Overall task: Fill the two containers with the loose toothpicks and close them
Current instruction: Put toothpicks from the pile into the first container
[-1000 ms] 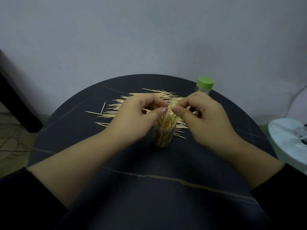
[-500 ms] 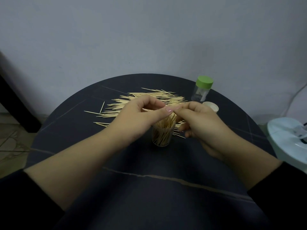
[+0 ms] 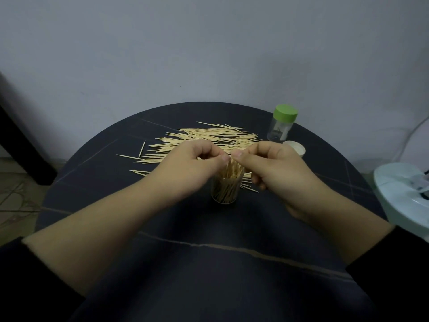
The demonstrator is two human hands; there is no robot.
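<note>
A clear open container [image 3: 225, 191] stands mid-table, packed with upright toothpicks whose tips stick out of its mouth. My left hand [image 3: 190, 166] and my right hand [image 3: 274, 166] meet just above it, thumbs and forefingers pinching the toothpick tips. Behind the hands lies a spread pile of loose toothpicks [image 3: 204, 140]. A second clear container with a green lid [image 3: 281, 123] stands closed at the back right. Next to it a white lid [image 3: 295, 147] lies on the table, partly hidden by my right hand.
The round dark table [image 3: 209, 263] has thin pale lines across it. A pale blue-white appliance [image 3: 404, 196] sits off the right edge. A dark furniture leg [image 3: 23, 145] stands at the left, by the floor. A grey wall is close behind.
My right hand has risen from beside the container's rim back to the toothpick tips, uncovering more of the white lid. The left hand has stayed pinched above the container.
</note>
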